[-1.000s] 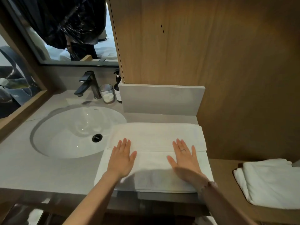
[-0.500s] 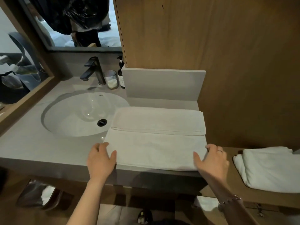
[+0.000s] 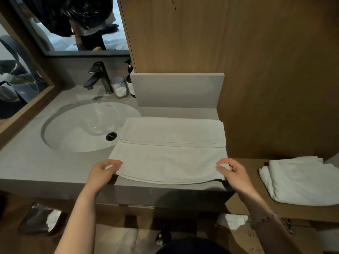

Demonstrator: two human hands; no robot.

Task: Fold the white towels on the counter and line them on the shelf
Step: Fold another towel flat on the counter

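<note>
**Both hands pinch towel's near corners**

L hand [image 3: 102, 173] pinches the near-left corner of the white towel [image 3: 170, 153], thumb on top, other fingers curled under the edge. R hand [image 3: 234, 173] does the same at the near-right corner. Near edge is raised a little off the counter [image 3: 27, 162] and sags between the two grips. Rest of the towel lies flat, part-folded, w/ a seam running left to right across the middle; its left side overlaps the sink [image 3: 82, 125] rim. To the right, a wooden shelf [image 3: 253, 162] sits lower than the counter and carries a folded white towel [image 3: 300, 182]. Behind the sink: dark faucet [image 3: 99, 77], glass jar [image 3: 120, 88], pump bottle [image 3: 130, 83].
</note>
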